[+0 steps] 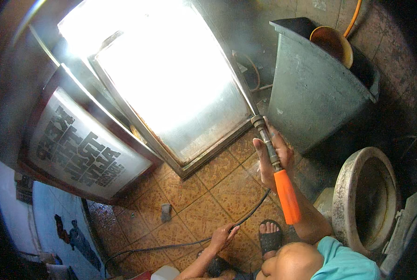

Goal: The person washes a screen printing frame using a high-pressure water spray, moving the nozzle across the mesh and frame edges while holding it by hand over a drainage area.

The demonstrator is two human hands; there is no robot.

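Note:
My right hand (276, 154) is wrapped around a spray lance (268, 141) with metal couplings and an orange sleeve (286, 197). Its metal collar appears next to the lower right corner of a large framed screen-printing screen (201, 133), whose upper part is washed out by glare. Lower down, my left hand (224, 236) grips a black hose (254, 210) that runs up toward my right hand. Leaning to the left is a second screen (86, 140) with a dark red frame and dark stencilled lettering. I cannot tell whether the lance is spraying.
On the patterned tile floor (201, 196) lies a small grey block (165, 212). A grey tub (310, 87) holding a yellow-brown basin (331, 45) stands at right, above a stained round-rimmed bowl (366, 199). Lower left is a blue panel (63, 224) with dark marks.

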